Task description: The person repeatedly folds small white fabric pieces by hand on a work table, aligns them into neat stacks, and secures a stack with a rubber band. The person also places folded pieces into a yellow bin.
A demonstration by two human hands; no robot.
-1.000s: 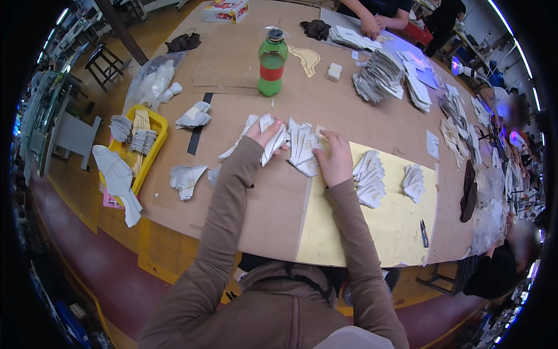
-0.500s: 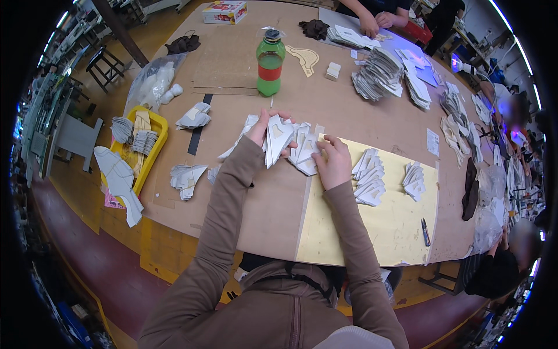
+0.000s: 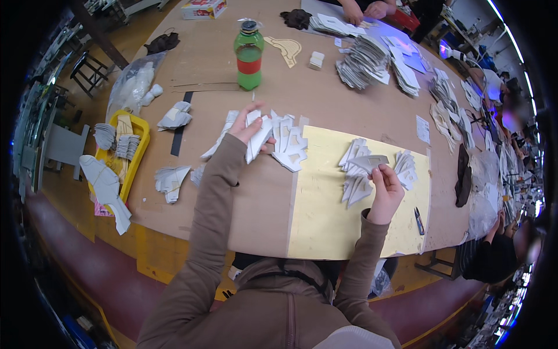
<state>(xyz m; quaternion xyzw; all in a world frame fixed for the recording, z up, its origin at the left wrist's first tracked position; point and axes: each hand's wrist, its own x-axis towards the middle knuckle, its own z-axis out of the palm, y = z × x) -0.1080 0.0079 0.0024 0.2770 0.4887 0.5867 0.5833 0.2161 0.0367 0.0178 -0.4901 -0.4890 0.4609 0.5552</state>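
Observation:
My left hand is closed around a small stack of white cut pieces, held over the middle of the table. Thumb and fingers of my right hand pinch one flat white cut piece. That piece hovers at or touches a fanned pile of similar pieces on the yellow sheet; I cannot tell which. A second fanned pile lies just beyond my right hand. Another overlapping group of white pieces spreads beside my left hand, near the sheet's left edge.
A green bottle stands beyond my hands. Left are small white bundles and a yellow basket of cut pieces. A knife-like tool lies on the sheet's right. Tall white stacks and another person's hands are far right.
My right hand has moved right from beside the middle group to the fanned pile on the yellow sheet and now pinches a piece. My left hand still holds its stack. The view has shifted slightly.

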